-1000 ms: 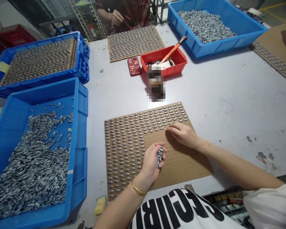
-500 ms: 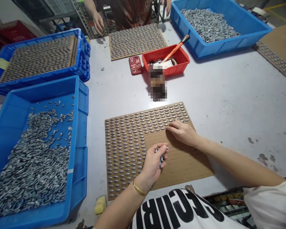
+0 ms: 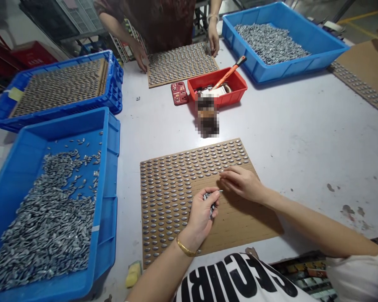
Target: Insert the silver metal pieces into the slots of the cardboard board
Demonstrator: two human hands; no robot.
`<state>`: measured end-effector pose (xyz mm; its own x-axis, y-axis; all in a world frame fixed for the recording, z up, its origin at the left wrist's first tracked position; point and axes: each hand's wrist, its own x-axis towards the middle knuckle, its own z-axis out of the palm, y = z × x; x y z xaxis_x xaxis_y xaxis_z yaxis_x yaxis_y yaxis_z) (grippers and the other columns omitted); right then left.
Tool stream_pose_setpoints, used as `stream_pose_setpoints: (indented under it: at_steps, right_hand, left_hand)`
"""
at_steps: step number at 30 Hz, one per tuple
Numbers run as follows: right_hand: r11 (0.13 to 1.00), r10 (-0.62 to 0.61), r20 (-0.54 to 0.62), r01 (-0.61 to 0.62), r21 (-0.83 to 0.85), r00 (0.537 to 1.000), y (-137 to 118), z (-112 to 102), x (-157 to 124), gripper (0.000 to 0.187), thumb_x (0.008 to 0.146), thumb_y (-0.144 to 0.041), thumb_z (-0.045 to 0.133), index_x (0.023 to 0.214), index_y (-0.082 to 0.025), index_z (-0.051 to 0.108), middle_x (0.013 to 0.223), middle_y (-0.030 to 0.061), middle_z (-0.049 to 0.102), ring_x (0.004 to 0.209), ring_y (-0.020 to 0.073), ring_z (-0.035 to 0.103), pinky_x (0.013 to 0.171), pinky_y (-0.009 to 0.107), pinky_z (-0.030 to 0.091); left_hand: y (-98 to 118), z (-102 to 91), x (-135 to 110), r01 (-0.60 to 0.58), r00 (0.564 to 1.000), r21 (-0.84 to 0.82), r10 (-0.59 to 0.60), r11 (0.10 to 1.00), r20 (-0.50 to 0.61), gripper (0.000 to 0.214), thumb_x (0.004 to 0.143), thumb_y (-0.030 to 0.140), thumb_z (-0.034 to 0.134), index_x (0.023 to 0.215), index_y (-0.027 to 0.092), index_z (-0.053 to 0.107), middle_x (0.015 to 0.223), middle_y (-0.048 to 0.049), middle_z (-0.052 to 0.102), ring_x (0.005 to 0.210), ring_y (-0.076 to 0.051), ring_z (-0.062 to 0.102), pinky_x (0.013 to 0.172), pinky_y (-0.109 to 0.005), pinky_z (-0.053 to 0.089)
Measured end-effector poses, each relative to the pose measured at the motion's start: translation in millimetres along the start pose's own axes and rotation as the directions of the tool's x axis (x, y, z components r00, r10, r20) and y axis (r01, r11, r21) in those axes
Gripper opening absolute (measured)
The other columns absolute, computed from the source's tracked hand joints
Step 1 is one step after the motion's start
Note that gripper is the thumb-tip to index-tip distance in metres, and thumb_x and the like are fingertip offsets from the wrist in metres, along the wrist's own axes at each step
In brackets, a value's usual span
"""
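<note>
we have a small bunch of grey spindle-shaped metal pieces (image 3: 211, 208) clenched in our left hand (image 3: 201, 218). one piece (image 3: 216, 192) sticks out past the fingers, its long axis nearly level and its tip pointing right, toward our right hand (image 3: 242, 182). the left forearm rises from the lower edge of the view, with a gold bangle (image 3: 185, 250) at the bent wrist. the right hand lies open and holds nothing, its fingers a little curled, their tips (image 3: 223, 172) touching a brown perforated board (image 3: 248, 218) just below the filled rows. more of these pieces lie in tight rows across the top and left of that board, their long axes running side to side, while the lower right part is bare. the board rests on a pale grey work table (image 3: 305, 138), just right of a blue plastic crate (image 3: 109, 142) heaped with loose pieces. further off, a co-worker's hand (image 3: 140, 58) touches the edge of a second filled board (image 3: 182, 63), near a red tray (image 3: 227, 94) holding an orange-handled tool (image 3: 229, 72).
</note>
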<state>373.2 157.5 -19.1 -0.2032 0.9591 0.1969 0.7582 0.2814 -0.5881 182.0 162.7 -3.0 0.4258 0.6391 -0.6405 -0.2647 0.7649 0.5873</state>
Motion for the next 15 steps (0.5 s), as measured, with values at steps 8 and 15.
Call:
stream_pose_setpoints:
  at_steps: [8, 15]
  right_hand:
    - [0.787, 0.236, 0.232, -0.326, 0.523, 0.944, -32, -10, -10, 0.017, 0.089, -0.030, 0.055, 0.089, -0.017, 0.066, 0.081, 0.0021, 0.068, 0.070, 0.0129, 0.060, 0.061, 0.023, 0.045]
    - [0.837, 0.229, 0.212, -0.303, 0.455, 0.950, -24, -14, -13, 0.014, 0.088, -0.027, 0.055, 0.088, -0.018, 0.066, 0.079, 0.0015, 0.067, 0.068, 0.0122, 0.059, 0.059, 0.023, 0.045]
  left_hand:
    - [3, 9.2, 3, -0.035, 0.999, 0.052, 0.036, 0.998, -0.023, 0.026, 0.067, 0.024, 0.075, 0.085, 0.016, 0.057, 0.060, 0.0033, 0.051, 0.051, -0.006, 0.043, 0.035, -0.014, 0.021]
    - [4, 11.1, 3, 0.036, 0.999, 0.067, -0.036, 0.997, 0.008, 0.027, 0.067, 0.024, 0.075, 0.086, 0.015, 0.058, 0.068, 0.0013, 0.054, 0.050, -0.005, 0.043, 0.034, -0.014, 0.020]
